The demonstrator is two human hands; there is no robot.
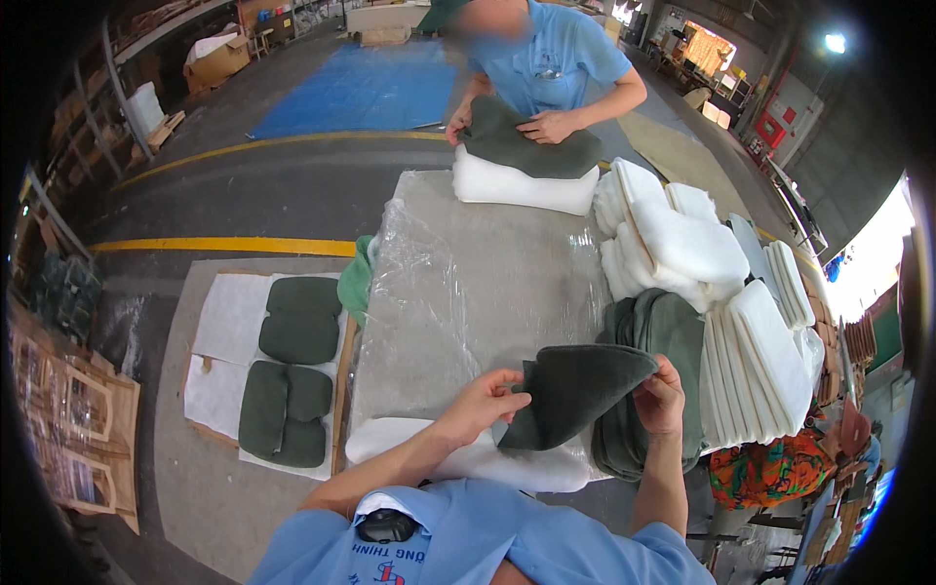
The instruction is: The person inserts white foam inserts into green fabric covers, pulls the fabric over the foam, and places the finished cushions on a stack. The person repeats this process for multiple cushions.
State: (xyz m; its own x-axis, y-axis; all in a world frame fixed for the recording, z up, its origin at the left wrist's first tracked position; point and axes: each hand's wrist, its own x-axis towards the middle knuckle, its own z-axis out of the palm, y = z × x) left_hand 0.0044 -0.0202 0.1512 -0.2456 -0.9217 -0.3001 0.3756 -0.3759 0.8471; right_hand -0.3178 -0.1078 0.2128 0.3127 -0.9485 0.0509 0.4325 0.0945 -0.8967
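Between my hands, a dark green fabric cover (575, 390) is held up and spread above the near part of the table. My left hand (492, 402) pinches its left edge, and my right hand (663, 392) grips its upper right corner. Under the cover, along the near table edge, lies a long white cushion pad (390, 441), partly hidden by my left forearm. Just beside my right hand is a stack of dark green covers (673, 341). The cover's inside cannot be seen.
Across the plastic-wrapped table (487, 283), a co-worker (556, 58) handles a green cover (522, 141) over a white pad (526, 187). White pads (682, 244) and more stacked pads (751, 361) line the right side. Finished-looking green cushions (300, 320) lie on a low pallet at left.
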